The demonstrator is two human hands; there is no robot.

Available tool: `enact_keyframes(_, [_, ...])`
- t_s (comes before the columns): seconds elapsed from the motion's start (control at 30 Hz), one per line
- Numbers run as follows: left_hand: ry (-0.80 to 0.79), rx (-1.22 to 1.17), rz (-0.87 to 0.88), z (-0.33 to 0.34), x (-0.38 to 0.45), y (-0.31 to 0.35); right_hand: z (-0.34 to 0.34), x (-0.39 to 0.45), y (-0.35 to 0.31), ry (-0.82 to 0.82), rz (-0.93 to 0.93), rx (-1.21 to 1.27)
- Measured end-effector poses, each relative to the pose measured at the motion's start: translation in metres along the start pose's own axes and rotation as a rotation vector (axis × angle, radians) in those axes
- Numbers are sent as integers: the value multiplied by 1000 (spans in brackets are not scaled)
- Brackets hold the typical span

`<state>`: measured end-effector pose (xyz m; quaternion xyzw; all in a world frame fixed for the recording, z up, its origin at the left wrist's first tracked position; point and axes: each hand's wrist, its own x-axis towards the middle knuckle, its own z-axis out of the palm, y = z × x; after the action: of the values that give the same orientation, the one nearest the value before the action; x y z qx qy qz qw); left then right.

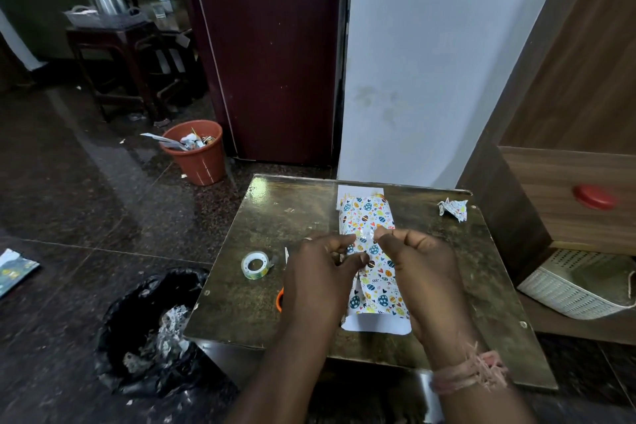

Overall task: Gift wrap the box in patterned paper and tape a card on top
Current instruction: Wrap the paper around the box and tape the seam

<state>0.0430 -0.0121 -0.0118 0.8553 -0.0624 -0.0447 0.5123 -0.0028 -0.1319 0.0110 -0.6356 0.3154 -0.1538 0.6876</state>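
A box wrapped in white paper with coloured egg and heart prints (366, 217) lies lengthwise on the small brown table (296, 217). White paper flaps stick out at its far end and its near end (377, 324). Above the seam, my left hand (320, 272) and my right hand (420, 265) pinch a short strip of clear tape (364, 235) stretched between their fingertips. The tape roll (255, 264) lies on the table left of my left hand. No card shows clearly.
A crumpled paper scrap (453, 209) sits at the table's far right. Something orange (279, 299) peeks out under my left wrist. A black rubbish bag (151, 330) lies left of the table, an orange bin (196, 151) beyond, and a white basket (581, 289) to the right.
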Motion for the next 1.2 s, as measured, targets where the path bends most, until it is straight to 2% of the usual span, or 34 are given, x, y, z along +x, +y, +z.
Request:
enact_keyframes(0.1, [11, 33, 26, 0, -2, 1, 6, 2, 1, 66, 3, 30])
enact_keyframes(0.27, [-2, -46, 16, 2, -1, -2, 8, 5, 2, 53, 13, -15])
enact_keyframes(0.53, [50, 7, 71, 3, -4, -2, 17, 12, 7, 115, -12, -98])
enact_keyframes(0.83, [161, 217, 198, 2, -11, 3, 22, 10, 9, 144, -86, -221])
enact_keyframes(1.2, [151, 263, 175, 4, -12, 3, 31, 4, 11, 219, -135, -409])
